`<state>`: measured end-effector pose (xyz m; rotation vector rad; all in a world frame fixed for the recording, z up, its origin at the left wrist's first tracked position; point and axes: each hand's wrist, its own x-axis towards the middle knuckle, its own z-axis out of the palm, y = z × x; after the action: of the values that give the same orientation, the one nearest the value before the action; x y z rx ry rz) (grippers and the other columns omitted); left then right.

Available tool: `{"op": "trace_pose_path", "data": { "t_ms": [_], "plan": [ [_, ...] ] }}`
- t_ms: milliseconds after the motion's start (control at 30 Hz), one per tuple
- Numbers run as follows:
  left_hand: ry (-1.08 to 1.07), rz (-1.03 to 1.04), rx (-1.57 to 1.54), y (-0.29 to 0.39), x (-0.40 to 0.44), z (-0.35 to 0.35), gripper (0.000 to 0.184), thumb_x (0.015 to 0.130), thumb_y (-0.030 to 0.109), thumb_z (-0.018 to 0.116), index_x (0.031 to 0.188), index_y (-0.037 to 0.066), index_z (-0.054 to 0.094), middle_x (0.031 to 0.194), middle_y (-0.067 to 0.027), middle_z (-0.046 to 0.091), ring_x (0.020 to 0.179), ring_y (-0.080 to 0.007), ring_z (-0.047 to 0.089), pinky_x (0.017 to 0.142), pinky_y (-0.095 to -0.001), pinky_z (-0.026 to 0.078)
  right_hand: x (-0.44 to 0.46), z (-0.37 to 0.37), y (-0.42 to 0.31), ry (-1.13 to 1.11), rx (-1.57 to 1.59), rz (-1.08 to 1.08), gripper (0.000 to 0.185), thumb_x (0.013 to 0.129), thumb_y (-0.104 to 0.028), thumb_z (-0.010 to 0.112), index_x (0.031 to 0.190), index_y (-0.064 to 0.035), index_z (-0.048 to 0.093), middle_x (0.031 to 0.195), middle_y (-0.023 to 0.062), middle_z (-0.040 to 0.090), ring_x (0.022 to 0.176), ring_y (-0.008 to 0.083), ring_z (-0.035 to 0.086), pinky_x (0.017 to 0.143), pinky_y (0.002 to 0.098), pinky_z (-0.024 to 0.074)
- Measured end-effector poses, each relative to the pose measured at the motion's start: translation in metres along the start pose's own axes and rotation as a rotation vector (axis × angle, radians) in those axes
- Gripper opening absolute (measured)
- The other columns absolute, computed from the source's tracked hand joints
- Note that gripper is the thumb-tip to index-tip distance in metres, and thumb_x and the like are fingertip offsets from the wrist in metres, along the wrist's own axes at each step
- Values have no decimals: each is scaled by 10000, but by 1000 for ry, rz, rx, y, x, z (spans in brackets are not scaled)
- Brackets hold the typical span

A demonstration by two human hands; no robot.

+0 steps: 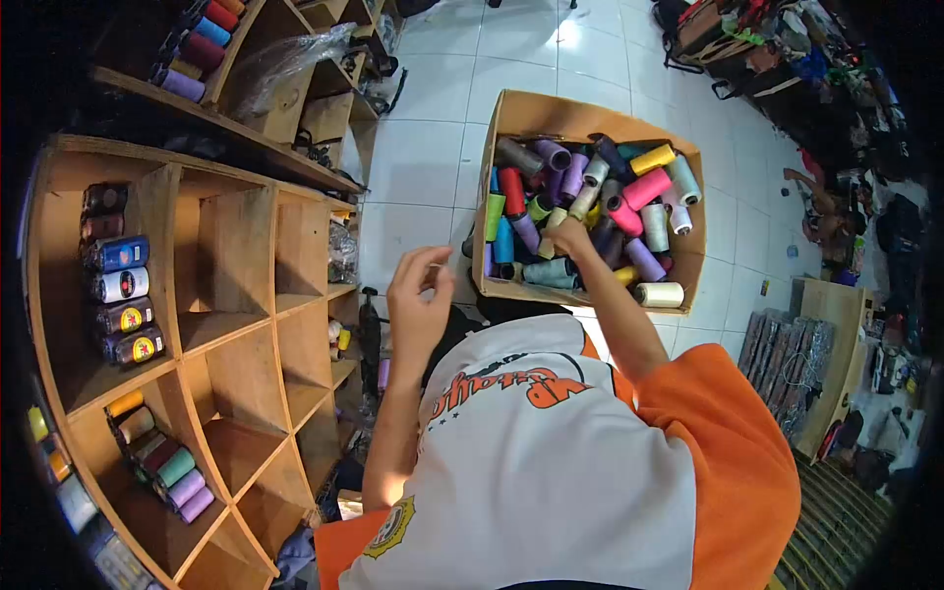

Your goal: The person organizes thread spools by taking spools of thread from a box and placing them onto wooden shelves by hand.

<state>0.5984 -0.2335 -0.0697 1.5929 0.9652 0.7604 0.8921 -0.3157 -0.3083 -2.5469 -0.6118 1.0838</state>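
Observation:
A cardboard box (592, 303) full of thread spools in many colours stands on the floor in front of me. My right hand (567, 237) reaches into it with its fingers closed around a pale yellow-green spool (553, 218). Close by lie a grey-teal spool (551, 273) and a purple spool (526, 233). My left hand (421, 280) is raised between the box and the wooden shelf, its fingers curled but apart, with nothing in them. A pink spool (647, 189) and a cream spool (659, 294) lie further right in the box.
At the left stands a wooden shelf (228, 344) with square compartments, some holding rows of spools. Another shelf unit (221, 123) is behind it. Piled goods (723, 49) are at the upper right, wrapped bundles (784, 369) at the right. White floor tiles (418, 162) show beyond.

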Motion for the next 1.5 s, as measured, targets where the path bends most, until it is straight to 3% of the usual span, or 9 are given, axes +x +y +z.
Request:
{"op": "trace_pose_path", "data": {
  "t_ms": [300, 333, 467, 700, 933, 1167, 1333, 1467, 1500],
  "plan": [
    [64, -234, -44, -13, -31, 16, 202, 853, -31, 551, 1046, -17, 607, 1003, -92, 590, 771, -139, 639, 672, -246, 510, -17, 1, -16, 186, 76, 334, 546, 641, -391, 750, 1009, 6, 675, 1080, 238, 635, 1055, 345, 607, 873, 408, 492],
    [58, -242, -34, -16, -32, 15, 206, 850, -29, 556, 1048, -12, 608, 1006, -90, 591, 769, -135, 638, 670, -246, 509, -8, 10, -7, 233, 30, 263, 470, 664, -411, 715, 910, -12, 681, 922, 167, 673, 848, 301, 659, 702, 386, 532],
    [25, -256, 26, -24, -29, 11, 227, 833, -17, 585, 1057, 8, 612, 1019, -88, 599, 771, -131, 637, 656, -239, 505, -6, -1, -1, -383, 923, 509, 333, 727, -377, 659, 767, -60, 562, 674, 22, 497, 477, 96, 409, 396, 236, 318],
    [-129, 122, 442, 5, -2, 41, 437, 752, 31, 695, 1170, 33, 567, 1142, -135, 571, 1022, -284, 596, 864, -341, 481, -118, -69, -79, -1082, 1226, 448, 292, 831, -327, 621, 852, -47, 538, 687, -39, 455, 553, 44, 426, 442, 161, 334],
    [-49, 250, 338, -10, 3, 47, 501, 700, 74, 740, 1161, 22, 551, 1183, -152, 568, 1114, -334, 540, 939, -386, 430, -121, -69, -99, -1219, 917, 149, 382, 834, -368, 626, 1010, -29, 626, 867, 51, 661, 602, 99, 553, 466, 187, 419],
    [121, -150, -109, -33, -16, 17, 430, 743, 108, 741, 1121, -19, 582, 1058, -118, 640, 962, -200, 616, 867, -320, 469, -35, 6, 8, -284, -977, -619, 227, 754, -240, 650, 887, -64, 705, 923, 147, 690, 842, 293, 678, 727, 402, 532],
    [262, -315, -262, -37, -37, -18, 480, 827, 62, 660, 1271, -18, 498, 1124, -78, 601, 994, -146, 572, 892, -295, 453, -25, 27, 24, -285, -1065, -716, 242, 739, -107, 583, 968, -60, 648, 956, 162, 647, 915, 307, 647, 713, 426, 526],
    [489, -229, -448, -55, -56, -57, 476, 824, 172, 690, 1237, 20, 508, 1092, -51, 582, 992, -133, 563, 855, -290, 471, 7, 23, 29, -634, -1134, -694, 608, 634, -193, 687, 1196, -26, 525, 1159, 291, 551, 1119, 444, 497, 965, 530, 360],
    [544, -240, -443, -52, -61, -69, 467, 826, 175, 689, 1229, 18, 512, 1089, -53, 583, 990, -135, 564, 857, -293, 470, 39, 39, 84, -347, -934, -1036, 364, 776, -193, 567, 1082, 3, 594, 942, 235, 619, 973, 371, 605, 788, 442, 497]
  ]
}}
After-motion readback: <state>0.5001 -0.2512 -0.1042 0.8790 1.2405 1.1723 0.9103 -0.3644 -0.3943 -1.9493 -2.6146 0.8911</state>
